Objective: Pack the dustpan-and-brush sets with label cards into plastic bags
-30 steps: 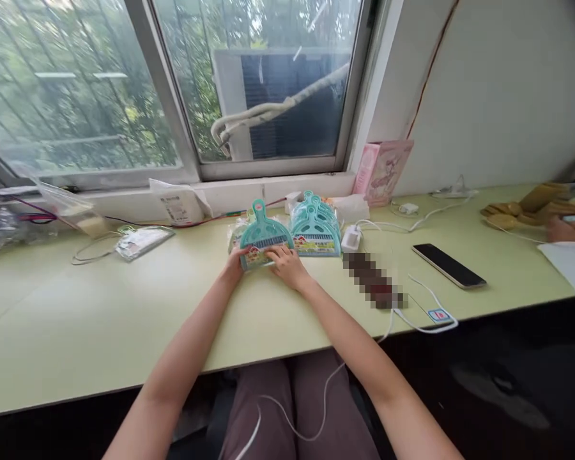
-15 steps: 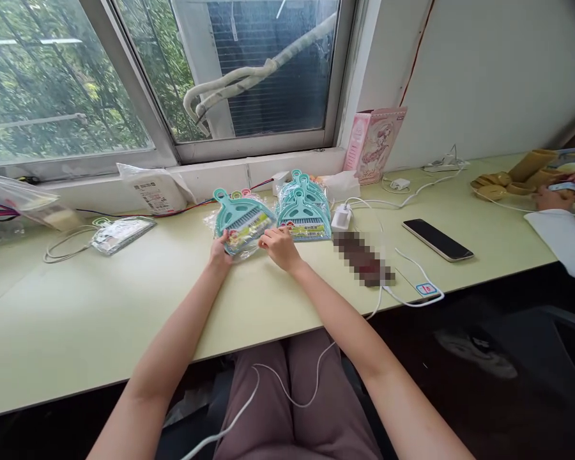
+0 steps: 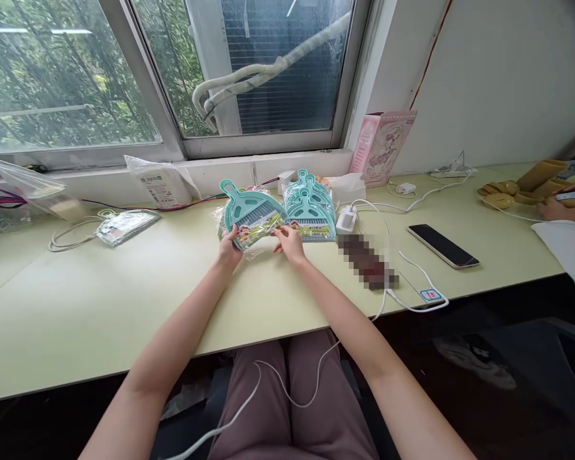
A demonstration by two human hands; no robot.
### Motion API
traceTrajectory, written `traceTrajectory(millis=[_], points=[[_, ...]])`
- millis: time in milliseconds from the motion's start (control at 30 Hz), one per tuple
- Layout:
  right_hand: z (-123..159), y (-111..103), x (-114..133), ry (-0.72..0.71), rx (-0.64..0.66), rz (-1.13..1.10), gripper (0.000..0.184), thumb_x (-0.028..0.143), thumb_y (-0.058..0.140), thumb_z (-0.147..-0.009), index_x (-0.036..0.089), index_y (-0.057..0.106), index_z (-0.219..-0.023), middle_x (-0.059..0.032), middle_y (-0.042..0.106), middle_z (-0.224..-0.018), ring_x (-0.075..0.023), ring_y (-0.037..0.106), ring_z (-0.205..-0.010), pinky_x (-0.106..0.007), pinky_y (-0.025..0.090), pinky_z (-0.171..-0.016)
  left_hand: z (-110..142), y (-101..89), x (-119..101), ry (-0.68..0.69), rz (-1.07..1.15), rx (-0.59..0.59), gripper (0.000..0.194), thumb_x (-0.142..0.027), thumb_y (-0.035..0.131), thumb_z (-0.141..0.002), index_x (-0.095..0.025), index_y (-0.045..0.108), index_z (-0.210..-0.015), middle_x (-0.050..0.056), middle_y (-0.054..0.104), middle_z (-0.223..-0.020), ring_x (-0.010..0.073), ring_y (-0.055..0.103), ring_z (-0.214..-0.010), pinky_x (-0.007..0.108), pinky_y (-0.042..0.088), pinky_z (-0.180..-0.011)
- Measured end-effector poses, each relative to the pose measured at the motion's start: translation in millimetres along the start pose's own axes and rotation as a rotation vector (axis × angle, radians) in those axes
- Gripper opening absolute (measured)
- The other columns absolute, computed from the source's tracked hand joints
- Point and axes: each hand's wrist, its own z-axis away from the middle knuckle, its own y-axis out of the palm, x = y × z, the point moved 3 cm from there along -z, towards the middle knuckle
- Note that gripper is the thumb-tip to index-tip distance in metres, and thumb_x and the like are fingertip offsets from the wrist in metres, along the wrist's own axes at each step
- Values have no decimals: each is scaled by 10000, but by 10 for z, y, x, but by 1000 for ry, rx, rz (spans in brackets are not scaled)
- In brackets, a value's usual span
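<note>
A teal dustpan with a small brush and a printed card, in clear plastic wrap, is tilted above the table between my hands. My left hand grips its lower left edge. My right hand pinches the wrap at its lower right corner. Just to the right lies a stack of similar wrapped teal dustpans, handles toward the window. Other wrapped items behind the held dustpan are mostly hidden by it.
A flat wrapped packet lies to the left, a tissue pack by the sill. Rightward are a white charger, a blurred-out object, a phone and a pink box. A co-worker's hand handles something at far right.
The dustpan is turned and raised slightly, its handle leaning more to the left. My right hand has shifted along its lower right edge. The whole view has moved slightly.
</note>
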Motion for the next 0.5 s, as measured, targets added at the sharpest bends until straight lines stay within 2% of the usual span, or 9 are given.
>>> traceTrajectory(millis=[100,200,300,400,500], points=[[-26,40,-42,118,33,-256,133,252,629,-890,178,539,-826,-10,683,-947,-72,646,-470,-183,420,-435,85,87,-5,0,7,17,234,-224,562,-948,-183,638,-1165,53,746,-916,188,717,-900,388,550,-974],[-29,79,-82,170,30,-331,235,280,708,-832,178,506,-769,23,636,-807,-57,627,-455,-153,366,-391,161,162,5,-57,-27,64,229,-228,584,-930,-165,655,-1139,66,750,-953,213,717,-920,397,544,-976],[-35,62,-108,188,-28,-381,259,257,751,-787,181,505,-749,47,590,-689,-37,556,-408,-150,320,-363,194,179,2,-89,-47,108,233,-241,580,-928,-151,664,-1126,77,750,-998,222,713,-929,382,554,-939],[-64,13,-127,204,-80,-433,272,241,775,-748,193,508,-741,80,532,-564,-33,489,-383,-144,307,-361,151,134,-6,-90,-84,121,281,-353,586,-936,-169,670,-1132,75,748,-1002,231,707,-934,366,568,-876],[-92,-20,-127,190,-79,-437,286,234,802,-694,192,520,-695,93,489,-489,-37,462,-384,-145,317,-373,37,44,-7,-78,-107,43,388,-496,524,-954,-186,670,-1137,66,745,-966,225,707,-897,341,576,-793]])
